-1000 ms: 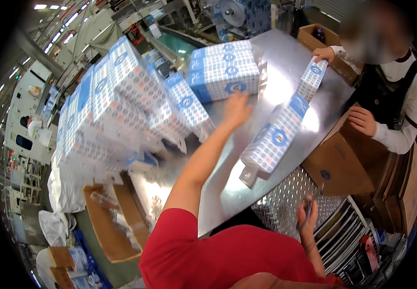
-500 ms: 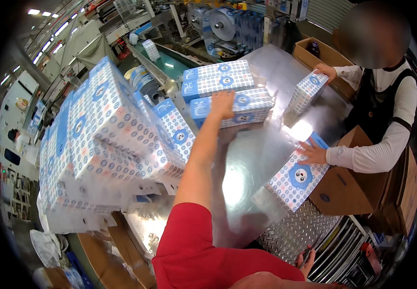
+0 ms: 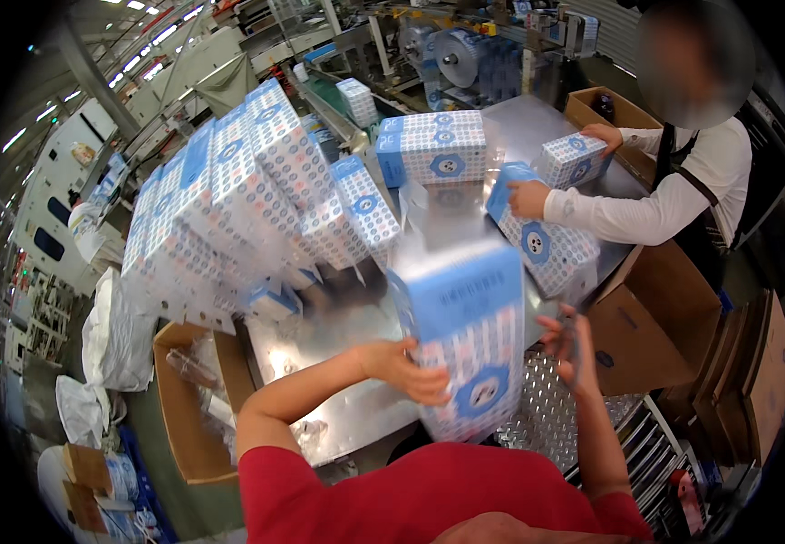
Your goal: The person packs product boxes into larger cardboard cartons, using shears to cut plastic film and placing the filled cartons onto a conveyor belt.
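A person in a red top stands at a shiny, smooth metal tabletop (image 3: 338,335) and lifts a rectangular pack (image 3: 467,340) wrapped in glossy film, pale blue on top with a white, dotted lower face and a round blue emblem. The pack is blurred and stands tilted just above the near edge of the tabletop. The left hand (image 3: 411,370) presses against the pack's left side, fingers curled onto it. The right hand (image 3: 572,343) is spread open, fingers apart, just beside the pack's right side; whether it touches the film cannot be told.

On the far left of the tabletop leans a tall stack of matching packs (image 3: 229,208), slumping toward its middle. A double block of packs (image 3: 433,147) sits at the far edge of the tabletop. Across the tabletop, a co-worker in white sleeves rests one hand on another pack (image 3: 542,240) and holds a smaller box-shaped pack (image 3: 576,159). Brown cardboard boxes (image 3: 646,317) stand off the tabletop's right edge, and embossed diamond-pattern metal plate (image 3: 547,412) lies below its near right corner.
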The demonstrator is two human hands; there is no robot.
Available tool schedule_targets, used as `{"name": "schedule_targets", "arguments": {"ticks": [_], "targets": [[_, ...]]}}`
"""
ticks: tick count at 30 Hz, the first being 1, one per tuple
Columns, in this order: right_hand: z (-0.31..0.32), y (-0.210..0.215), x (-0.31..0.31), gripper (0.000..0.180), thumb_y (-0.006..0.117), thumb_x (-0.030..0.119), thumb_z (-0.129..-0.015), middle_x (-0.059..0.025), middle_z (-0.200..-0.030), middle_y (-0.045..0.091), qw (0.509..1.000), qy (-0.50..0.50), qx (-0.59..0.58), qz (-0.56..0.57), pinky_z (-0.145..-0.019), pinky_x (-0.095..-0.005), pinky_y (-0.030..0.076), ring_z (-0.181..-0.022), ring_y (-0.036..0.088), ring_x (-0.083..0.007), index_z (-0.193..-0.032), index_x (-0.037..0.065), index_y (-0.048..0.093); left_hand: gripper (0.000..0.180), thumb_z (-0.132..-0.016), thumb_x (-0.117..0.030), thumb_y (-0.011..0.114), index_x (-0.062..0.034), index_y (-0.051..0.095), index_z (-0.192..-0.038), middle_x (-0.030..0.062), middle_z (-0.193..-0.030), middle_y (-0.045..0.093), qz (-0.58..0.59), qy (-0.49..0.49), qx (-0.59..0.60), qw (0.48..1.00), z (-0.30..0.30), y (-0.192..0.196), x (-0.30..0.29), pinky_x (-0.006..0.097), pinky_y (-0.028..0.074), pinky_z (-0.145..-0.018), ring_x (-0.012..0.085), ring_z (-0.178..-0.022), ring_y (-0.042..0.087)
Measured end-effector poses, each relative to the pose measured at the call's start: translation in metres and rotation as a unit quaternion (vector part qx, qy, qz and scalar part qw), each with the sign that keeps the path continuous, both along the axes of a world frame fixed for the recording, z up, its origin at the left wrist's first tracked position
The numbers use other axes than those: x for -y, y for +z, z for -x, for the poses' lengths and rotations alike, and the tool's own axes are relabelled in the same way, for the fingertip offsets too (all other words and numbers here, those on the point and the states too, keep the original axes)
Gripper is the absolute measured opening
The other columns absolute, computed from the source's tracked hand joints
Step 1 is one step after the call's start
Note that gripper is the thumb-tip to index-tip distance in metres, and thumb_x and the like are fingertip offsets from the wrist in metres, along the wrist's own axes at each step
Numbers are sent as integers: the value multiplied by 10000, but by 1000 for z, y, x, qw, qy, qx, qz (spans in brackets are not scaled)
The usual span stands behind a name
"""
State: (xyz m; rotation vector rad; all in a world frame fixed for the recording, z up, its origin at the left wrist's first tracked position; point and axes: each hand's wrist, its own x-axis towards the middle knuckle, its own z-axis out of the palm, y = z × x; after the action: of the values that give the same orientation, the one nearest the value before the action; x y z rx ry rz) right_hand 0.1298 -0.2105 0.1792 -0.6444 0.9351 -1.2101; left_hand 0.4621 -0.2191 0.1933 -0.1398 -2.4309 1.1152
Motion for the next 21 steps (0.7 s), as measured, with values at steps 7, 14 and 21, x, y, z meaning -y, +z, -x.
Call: {"name": "schedule_targets", "arguments": {"ticks": [7, 14, 21], "targets": [[-80, -58, -15, 879, 799, 320, -595, -101, -1192, 464, 940, 301, 78, 139, -938, -337, 371, -1097, 455, -190, -1273, 18, 329, 666, -709, -160, 655, -245, 330, -1285, 14, -1273, 380, -18, 70, 105, 992, -19, -36, -114, 458, 323, -967, 145, -1246, 295], [-114, -90, -70, 932, 817, 259, -567, -117, -1136, 478, 952, 272, 24, 141, -917, -338, 367, -1086, 454, -208, -1272, 28, 251, 1038, -712, -412, 690, -32, 10, -1398, 194, -1414, 140, -667, 203, -595, 399, -13, -69, -226, 471, 143, -1057, 328, -1301, 211], [-136, -122, -83, 898, 813, 147, -582, -159, -1119, 507, 919, 348, -91, 162, -898, -362, 397, -1058, 495, -241, -1273, 56, 246, 755, -726, -151, 652, -47, 248, -1354, 132, -1254, 395, -676, 132, -706, 163, -15, -64, -199, 336, 323, -967, 226, -1153, 394]]}}
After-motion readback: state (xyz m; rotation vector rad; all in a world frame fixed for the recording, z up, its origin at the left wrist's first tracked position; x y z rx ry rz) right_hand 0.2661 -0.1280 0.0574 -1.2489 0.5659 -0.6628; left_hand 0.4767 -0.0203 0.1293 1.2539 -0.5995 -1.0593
